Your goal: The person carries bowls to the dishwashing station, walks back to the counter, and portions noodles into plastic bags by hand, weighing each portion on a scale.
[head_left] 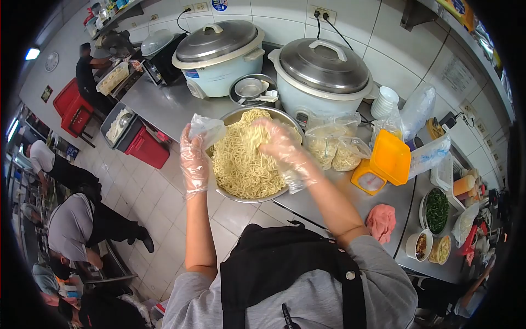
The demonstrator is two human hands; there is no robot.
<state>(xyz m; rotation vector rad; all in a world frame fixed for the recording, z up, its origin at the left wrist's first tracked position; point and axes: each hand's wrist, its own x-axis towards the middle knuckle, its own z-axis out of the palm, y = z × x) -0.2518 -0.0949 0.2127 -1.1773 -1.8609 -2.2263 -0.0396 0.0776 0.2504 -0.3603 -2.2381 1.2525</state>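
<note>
A wide metal bowl (257, 198) heaped with pale noodles (241, 164) stands at the counter's edge in front of me. My right hand (280, 147), in a clear plastic glove, is closed around a clump of noodles over the right part of the heap; the clump is blurred by motion. Left of the bowl, my left hand (194, 162), gloved too, grips a clear plastic bag (208, 130) whose mouth hangs over the bowl's rim. Bags of noodles (329, 145) sit just right of the bowl, beside an orange weighing scale (378, 167).
Two large rice cookers (315, 71) stand behind the bowl, with a smaller pan of scoops (253, 90) between them. A pink cloth (381, 223) lies at the right. Further right are a bowl of chopped greens (436, 211) and small tubs (420, 245). Several people work at the left.
</note>
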